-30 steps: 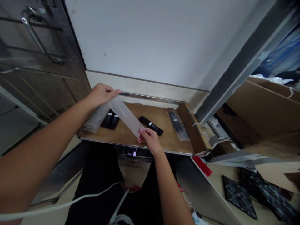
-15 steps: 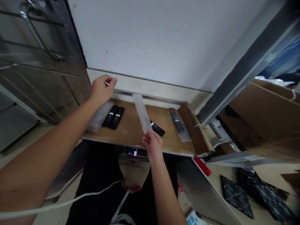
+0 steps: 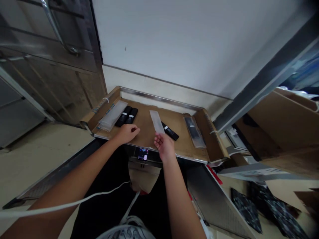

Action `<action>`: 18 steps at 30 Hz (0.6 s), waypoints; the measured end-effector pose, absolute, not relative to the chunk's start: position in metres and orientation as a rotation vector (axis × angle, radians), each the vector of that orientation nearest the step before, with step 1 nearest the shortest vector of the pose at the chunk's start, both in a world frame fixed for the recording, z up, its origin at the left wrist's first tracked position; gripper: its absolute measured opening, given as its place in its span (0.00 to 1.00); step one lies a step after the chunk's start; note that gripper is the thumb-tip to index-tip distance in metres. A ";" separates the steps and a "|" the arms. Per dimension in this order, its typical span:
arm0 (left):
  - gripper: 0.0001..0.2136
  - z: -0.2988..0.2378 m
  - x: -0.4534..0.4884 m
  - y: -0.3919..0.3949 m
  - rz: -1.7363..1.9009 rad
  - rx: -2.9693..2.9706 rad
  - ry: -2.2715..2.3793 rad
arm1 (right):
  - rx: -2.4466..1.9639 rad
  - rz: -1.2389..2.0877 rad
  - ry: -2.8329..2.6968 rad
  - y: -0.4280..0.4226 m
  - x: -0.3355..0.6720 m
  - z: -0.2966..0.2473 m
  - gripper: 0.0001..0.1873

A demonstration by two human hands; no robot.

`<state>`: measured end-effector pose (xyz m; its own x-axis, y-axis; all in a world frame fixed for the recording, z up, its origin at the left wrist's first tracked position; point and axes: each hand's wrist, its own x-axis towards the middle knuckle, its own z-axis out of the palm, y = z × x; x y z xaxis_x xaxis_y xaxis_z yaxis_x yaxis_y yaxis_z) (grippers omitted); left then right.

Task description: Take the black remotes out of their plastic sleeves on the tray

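Note:
My right hand (image 3: 164, 144) pinches the near end of a frosted clear plastic sleeve (image 3: 156, 121), which points away from me over the cardboard-lined tray. Beside that sleeve lies a slim black remote control (image 3: 170, 131) with a white label, partly next to my fingers. My left hand (image 3: 129, 133) is low at the tray's front edge, fingers curled together, with nothing visible in them. Just beyond it two black remote controls (image 3: 126, 116) lie side by side. A stack of clear sleeves (image 3: 112, 116) is to their left. At the right lies a sleeved remote control (image 3: 194, 132).
Cardboard walls stand at the left (image 3: 106, 104) and right (image 3: 211, 137) of the tray (image 3: 147, 136). A lit phone (image 3: 143, 154) sits below its front edge. A white cable (image 3: 82, 200) crosses my lap. A large cardboard box (image 3: 286, 129) stands at the right.
My left hand has come down from above the sleeve stack to the tray's front edge, near the two remote controls. The sleeve in my right hand now lies lower, closer to the tray.

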<state>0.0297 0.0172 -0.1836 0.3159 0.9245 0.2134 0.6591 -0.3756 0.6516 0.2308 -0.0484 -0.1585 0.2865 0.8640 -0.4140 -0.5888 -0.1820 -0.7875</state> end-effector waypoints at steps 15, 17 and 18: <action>0.17 -0.197 0.024 0.020 0.901 2.301 1.259 | -1.020 1.806 -0.622 0.018 0.128 -0.114 0.08; 0.21 -0.197 0.025 0.020 0.974 2.300 1.257 | -1.100 1.862 -0.736 0.028 0.123 -0.107 0.10; 0.21 -0.196 0.025 0.020 0.978 2.301 1.267 | -1.133 1.877 -0.793 0.033 0.122 -0.105 0.11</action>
<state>0.0247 0.0200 -0.1960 0.3664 0.8370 0.4064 0.6051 -0.5462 0.5793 0.1221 0.0326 -0.1046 -0.2906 0.8623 -0.4147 -0.3040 -0.4942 -0.8145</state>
